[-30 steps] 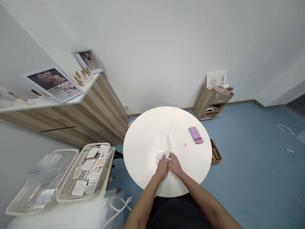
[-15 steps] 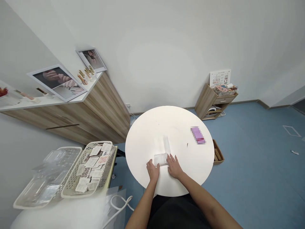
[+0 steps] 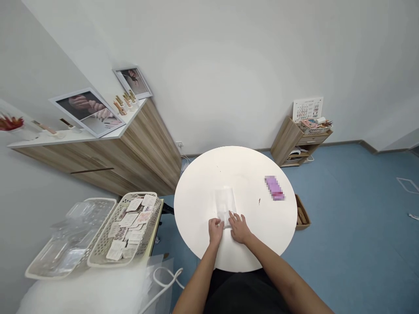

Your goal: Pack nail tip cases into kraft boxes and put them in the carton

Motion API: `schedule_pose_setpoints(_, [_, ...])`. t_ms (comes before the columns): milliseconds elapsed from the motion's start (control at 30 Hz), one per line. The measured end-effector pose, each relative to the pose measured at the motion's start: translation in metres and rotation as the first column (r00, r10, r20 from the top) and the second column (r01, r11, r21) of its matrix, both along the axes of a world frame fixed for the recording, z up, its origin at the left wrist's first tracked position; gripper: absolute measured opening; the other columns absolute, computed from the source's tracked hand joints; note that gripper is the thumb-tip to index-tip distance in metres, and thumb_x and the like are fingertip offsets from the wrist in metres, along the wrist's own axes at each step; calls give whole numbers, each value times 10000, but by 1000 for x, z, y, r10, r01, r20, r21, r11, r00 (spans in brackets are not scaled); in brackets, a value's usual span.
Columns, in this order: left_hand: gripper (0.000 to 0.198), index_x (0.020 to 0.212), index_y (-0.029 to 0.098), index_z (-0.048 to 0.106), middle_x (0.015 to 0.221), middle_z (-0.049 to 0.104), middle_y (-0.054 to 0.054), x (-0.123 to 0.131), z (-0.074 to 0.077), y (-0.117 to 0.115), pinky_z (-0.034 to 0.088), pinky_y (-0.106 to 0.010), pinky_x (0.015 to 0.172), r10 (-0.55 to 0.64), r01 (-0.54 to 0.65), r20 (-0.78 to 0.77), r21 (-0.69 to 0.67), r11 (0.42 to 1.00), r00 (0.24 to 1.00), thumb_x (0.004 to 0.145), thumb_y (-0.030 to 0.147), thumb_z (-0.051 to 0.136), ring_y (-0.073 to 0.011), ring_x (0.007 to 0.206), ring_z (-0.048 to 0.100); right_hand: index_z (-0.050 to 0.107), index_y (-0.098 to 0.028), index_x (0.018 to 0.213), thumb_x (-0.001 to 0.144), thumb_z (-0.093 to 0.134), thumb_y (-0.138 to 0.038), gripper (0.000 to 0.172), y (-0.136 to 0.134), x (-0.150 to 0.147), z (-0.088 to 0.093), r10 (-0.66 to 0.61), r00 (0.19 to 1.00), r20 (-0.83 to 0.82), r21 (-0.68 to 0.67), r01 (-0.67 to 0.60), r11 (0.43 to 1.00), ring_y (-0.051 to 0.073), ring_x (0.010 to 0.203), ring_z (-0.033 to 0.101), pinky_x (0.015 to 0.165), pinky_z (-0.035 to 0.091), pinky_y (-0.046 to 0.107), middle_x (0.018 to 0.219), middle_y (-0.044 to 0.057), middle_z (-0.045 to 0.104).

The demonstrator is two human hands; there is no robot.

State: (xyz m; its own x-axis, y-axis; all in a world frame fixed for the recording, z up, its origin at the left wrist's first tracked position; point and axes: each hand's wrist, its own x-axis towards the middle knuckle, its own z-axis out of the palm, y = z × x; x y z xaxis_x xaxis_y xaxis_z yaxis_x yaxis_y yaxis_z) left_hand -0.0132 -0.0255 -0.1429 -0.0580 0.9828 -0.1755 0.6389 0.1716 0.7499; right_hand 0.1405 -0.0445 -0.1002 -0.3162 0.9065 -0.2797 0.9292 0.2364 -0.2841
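Note:
A thin, translucent white plastic sheet (image 3: 225,199) lies on the round white table (image 3: 196,183), its near end between my hands. My left hand (image 3: 216,230) is at its lower left corner, fingers curled and thumb against the edge in a pinch. Stretched fingers of my right hand (image 3: 240,227) rest flat on the lower right part of the sheet. Whether the sheet is one layer, folded or a bag, I cannot tell.
A blurred-out purple item (image 3: 275,188) lies on the table's right side. To the left are a basket of small packets (image 3: 123,257) and a basket of clear plastic pieces (image 3: 42,274). A wooden cabinet (image 3: 153,152) and a small shelf unit (image 3: 284,139) stand beyond.
The near part of the sheet, earlier bunched to the left, now lies in line with a wider flat rectangle. My left hand has moved right and its fingers have curled. The right hand stays nearly put.

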Motion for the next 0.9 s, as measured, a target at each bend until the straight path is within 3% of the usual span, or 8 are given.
schedule_pose_setpoints(100, [136,824,206,574,993,599,-58,14,8,-2,522,-346,847,-133,126,30,159,979,991,856,238,446,-196,962,612,441,-187,1391,830,461,-244,564,-1,4,1,19,1000,-22,-15,-20,1000,327,1407,272,1126,169,576,1593,108,226])
schedule_pose_setpoints(200, [201,930,202,581,1085,581,-76,21,10,-2,521,-369,888,-277,280,-50,280,918,960,869,151,397,-196,1026,589,392,-178,1437,835,442,-223,606,-1,11,3,60,996,-69,-27,-62,998,319,1419,260,1143,138,587,1591,106,235])
schedule_pose_setpoints(333, [380,1184,195,526,1271,547,-109,16,0,-2,482,-436,997,-440,482,-202,280,830,875,851,90,378,-222,1200,529,344,-156,1471,824,445,-197,656,2,18,-1,82,991,-103,-36,-86,996,309,1414,283,1160,118,587,1560,129,309])
schedule_pose_setpoints(467, [529,1368,169,386,1450,441,-153,2,-15,-9,403,-506,1085,-579,655,-321,235,718,750,842,167,441,-271,1365,395,316,-103,1479,807,414,-145,680,-1,26,-23,114,978,-175,38,-110,993,279,1430,269,1179,159,552,1511,156,390])
schedule_pose_setpoints(567, [624,1405,143,332,1536,328,-170,-2,-20,-12,383,-524,1093,-612,724,-416,196,662,672,794,149,460,-296,1414,322,170,-78,1521,776,358,-73,768,-6,31,-43,150,950,-274,130,-118,984,260,1458,213,1156,262,546,1553,177,299])
schedule_pose_setpoints(667, [619,1369,109,381,1496,395,-186,2,-19,-9,394,-512,1077,-596,742,-506,142,655,623,753,87,436,-303,1385,373,86,-87,1534,751,353,-44,829,-9,33,-57,172,927,-334,218,-102,971,253,1472,169,1144,313,527,1587,180,197])
schedule_pose_setpoints(800, [613,1388,130,387,1417,506,-155,8,-15,-2,389,-502,1076,-550,732,-574,135,668,607,781,47,376,-270,1334,452,210,-89,1512,782,347,-28,746,-7,34,-66,188,942,-278,272,-110,956,245,1450,248,1140,351,476,1555,172,295])
schedule_pose_setpoints(900, [643,1418,162,362,1410,517,-130,7,-15,3,287,-554,1141,-534,727,-574,165,667,620,785,62,405,-272,1375,398,341,-114,1463,835,338,-33,633,-1,32,-68,181,962,-206,330,-106,938,239,1388,374,1120,383,458,1473,158,441])
